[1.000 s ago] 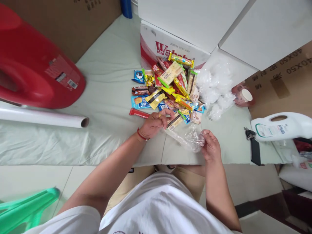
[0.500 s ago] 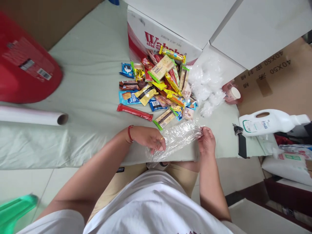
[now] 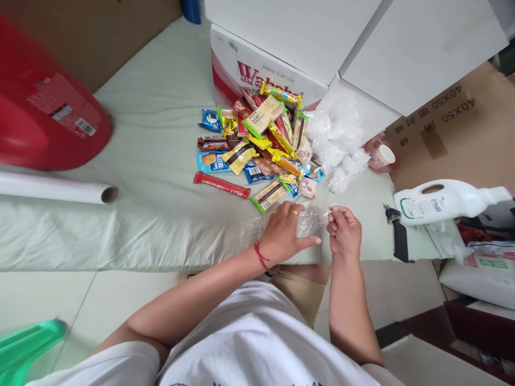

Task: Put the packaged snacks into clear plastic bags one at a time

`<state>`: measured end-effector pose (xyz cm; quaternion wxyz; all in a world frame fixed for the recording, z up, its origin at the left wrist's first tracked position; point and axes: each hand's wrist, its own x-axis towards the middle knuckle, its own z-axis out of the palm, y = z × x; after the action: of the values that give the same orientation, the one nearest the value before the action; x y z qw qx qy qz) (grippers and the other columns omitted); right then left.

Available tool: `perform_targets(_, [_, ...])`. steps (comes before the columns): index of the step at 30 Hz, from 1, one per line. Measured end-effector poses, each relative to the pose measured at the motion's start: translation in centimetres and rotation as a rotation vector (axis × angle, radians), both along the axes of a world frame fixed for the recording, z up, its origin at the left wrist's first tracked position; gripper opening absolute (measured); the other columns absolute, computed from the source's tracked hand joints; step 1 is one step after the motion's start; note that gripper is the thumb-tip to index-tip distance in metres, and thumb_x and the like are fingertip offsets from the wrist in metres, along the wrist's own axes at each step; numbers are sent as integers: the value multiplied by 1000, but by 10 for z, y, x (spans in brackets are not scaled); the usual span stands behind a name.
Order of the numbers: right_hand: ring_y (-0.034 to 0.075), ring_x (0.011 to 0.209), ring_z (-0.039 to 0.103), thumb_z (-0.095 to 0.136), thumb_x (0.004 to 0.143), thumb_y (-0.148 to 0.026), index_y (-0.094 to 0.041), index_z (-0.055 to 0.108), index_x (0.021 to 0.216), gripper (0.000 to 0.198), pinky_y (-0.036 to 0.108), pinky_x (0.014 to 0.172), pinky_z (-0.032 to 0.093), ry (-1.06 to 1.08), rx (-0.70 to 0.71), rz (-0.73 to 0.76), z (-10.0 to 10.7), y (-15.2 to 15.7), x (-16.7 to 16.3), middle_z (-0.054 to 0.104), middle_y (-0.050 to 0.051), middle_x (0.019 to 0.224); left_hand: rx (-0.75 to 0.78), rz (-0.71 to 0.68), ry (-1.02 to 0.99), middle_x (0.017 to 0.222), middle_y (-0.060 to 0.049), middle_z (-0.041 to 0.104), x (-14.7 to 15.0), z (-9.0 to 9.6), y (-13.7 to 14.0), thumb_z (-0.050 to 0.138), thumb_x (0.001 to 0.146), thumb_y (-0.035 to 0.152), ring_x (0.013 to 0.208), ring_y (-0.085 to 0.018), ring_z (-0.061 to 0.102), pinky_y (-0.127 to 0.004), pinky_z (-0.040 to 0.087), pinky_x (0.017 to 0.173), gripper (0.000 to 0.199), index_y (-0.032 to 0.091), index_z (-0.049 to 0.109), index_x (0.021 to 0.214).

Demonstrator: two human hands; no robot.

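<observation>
A clear plastic bag (image 3: 309, 224) lies along the front edge of the cloth-covered table. My right hand (image 3: 345, 231) pinches its right end between thumb and fingers. Over the middle of the bag reaches my left hand (image 3: 286, 231), its thumb and fingers spread apart; part of the bag is hidden beneath it. Just beyond my hands is a heap of wrapped snacks (image 3: 261, 145). Nearest are a green-ended wafer pack (image 3: 269, 196) and a long red snack bar (image 3: 221, 185).
Bunched clear bags (image 3: 338, 142) sit right of the heap, before white cartons (image 3: 273, 64). Farther right are a pink cup (image 3: 381, 155), keys with a black fob (image 3: 399, 233) and a white jug (image 3: 442, 201). A red bucket (image 3: 52, 112) and white roll (image 3: 56, 187) stand left.
My left hand has let go of the bag's left end and moved right, its fingers opening over the bag. My right hand still pinches the right end. The camera view has shifted slightly.
</observation>
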<state>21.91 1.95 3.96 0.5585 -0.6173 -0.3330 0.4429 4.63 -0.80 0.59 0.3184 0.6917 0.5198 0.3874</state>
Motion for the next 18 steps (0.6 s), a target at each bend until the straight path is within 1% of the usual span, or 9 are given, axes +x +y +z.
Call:
perform_targets(2, [2,44,34,92,62,-43,-19,70,77,36,17,38,21,32,8,18,2,0,-3,56,-6,60,68,67,129,144,-22,55,19,-2,-8,89,70,58,133,-41,54,-55,46,106,91,17,51,143])
perform_targets(4, [2,44,34,91,64,-43,-19,69,78,36,17,38,23,47,21,44,3,1,-6,56,-6,60,102,110,240,152,-25,49,28,-4,-15,86,77,52,139,-43,49,-56,43,109,90,15,46,149])
perform_targets(6, [3,44,36,90,66,-43,-19,68,79,35,16,38,25,60,37,67,2,4,-9,57,-7,60,71,117,312,144,-23,58,27,-6,-19,76,88,39,133,-40,54,-53,44,105,64,15,54,143])
perform_targets(8, [4,48,44,90,68,-42,-19,69,84,35,16,41,35,95,47,102,-1,7,-12,62,-5,64,-43,102,301,117,-16,71,19,-9,-18,60,97,29,114,-34,65,-46,47,93,26,17,67,119])
perform_targets(9, [6,53,51,90,68,-42,-20,69,89,37,16,46,43,121,49,130,-3,8,-13,66,-3,70,-124,102,238,101,-13,73,14,-10,-16,55,98,26,101,-30,68,-42,48,86,17,19,69,104])
perform_targets(10, [8,60,59,90,68,-42,-20,69,96,41,19,54,51,147,51,157,-5,9,-15,71,-1,77,-221,116,124,86,-9,72,8,-11,-13,52,98,26,88,-26,68,-38,48,79,18,20,68,92])
perform_targets(12, [13,78,68,88,71,-44,-22,67,107,48,28,75,61,165,68,180,-12,5,-21,75,3,96,-450,189,-249,68,-3,64,-3,-11,-6,52,96,26,65,-18,62,-30,43,63,20,21,60,78])
perform_targets(15, [16,93,70,79,83,-46,-23,63,111,39,38,93,61,19,166,134,-25,-15,-34,71,5,111,-725,293,-911,60,4,56,-19,-6,2,59,88,25,47,-10,49,-22,31,47,13,20,53,77])
perform_targets(18, [21,112,67,64,98,-42,-24,61,121,30,44,104,57,-292,274,228,-40,-47,-49,67,10,123,-797,342,-1263,60,5,55,-39,0,3,68,81,23,45,-7,48,-18,28,43,14,18,55,79])
